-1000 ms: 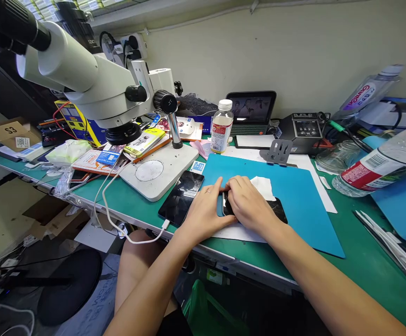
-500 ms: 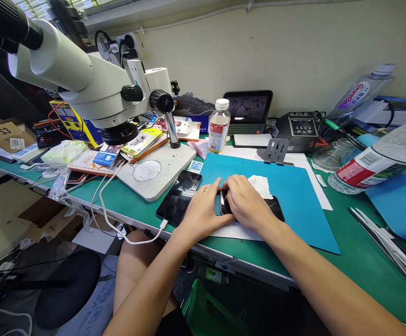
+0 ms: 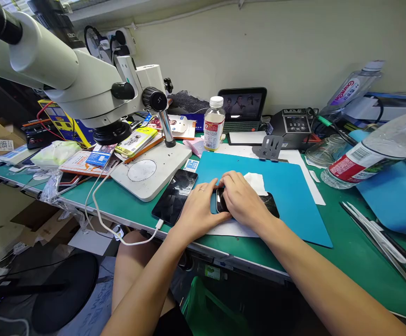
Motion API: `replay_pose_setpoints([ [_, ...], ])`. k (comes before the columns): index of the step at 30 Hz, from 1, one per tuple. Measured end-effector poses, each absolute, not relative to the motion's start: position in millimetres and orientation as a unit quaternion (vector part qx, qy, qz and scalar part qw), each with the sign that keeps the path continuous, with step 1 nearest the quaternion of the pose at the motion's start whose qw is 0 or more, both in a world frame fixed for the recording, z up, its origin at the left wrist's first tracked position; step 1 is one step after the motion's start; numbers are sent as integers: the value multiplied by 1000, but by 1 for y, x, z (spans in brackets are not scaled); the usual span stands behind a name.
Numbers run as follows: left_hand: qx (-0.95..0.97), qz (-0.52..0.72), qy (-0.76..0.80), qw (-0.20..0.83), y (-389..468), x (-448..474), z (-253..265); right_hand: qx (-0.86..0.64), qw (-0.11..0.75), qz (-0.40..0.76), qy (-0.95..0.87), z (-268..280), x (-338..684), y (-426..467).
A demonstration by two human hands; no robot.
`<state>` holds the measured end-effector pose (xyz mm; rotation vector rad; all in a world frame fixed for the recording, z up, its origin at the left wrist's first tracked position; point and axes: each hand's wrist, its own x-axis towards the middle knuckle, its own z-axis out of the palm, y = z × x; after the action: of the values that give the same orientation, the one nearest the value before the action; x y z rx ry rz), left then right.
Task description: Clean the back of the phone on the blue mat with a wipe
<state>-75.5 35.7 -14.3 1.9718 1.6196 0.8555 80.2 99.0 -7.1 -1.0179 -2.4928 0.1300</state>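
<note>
A black smartphone (image 3: 270, 203) with a light metal edge lies on a blue mat (image 3: 294, 186), partly covered by my right hand. My left hand (image 3: 199, 205) is at the phone's left end, thumb along the near edge and fingertips by the far corner; blue mat shows in the gap between. My right hand (image 3: 241, 198) lies over the phone with fingers curled down at its left end; what is under those fingertips is hidden. A white tissue (image 3: 256, 183) rests against the phone's far side. Left of my left hand, a black tablet (image 3: 175, 196) has a white cable (image 3: 159, 225) plugged in.
A microscope (image 3: 80, 88) stands at left on its white base (image 3: 157, 172). Behind the mat are a drink bottle (image 3: 214, 125), a small screen (image 3: 243, 103) and a black control box (image 3: 291, 128). At right lie a large water bottle (image 3: 371, 156) and tweezers (image 3: 381, 238).
The whole view has shifted slightly, with things appearing a little further left. Both hands keep nearly the same place on the phone.
</note>
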Motion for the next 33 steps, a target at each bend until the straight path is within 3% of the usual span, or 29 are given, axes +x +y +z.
replay_pose_setpoints([
  [33, 729, 323, 572, 194, 34, -75, -17, -379, 256, 70, -887, -3, 81, 95],
])
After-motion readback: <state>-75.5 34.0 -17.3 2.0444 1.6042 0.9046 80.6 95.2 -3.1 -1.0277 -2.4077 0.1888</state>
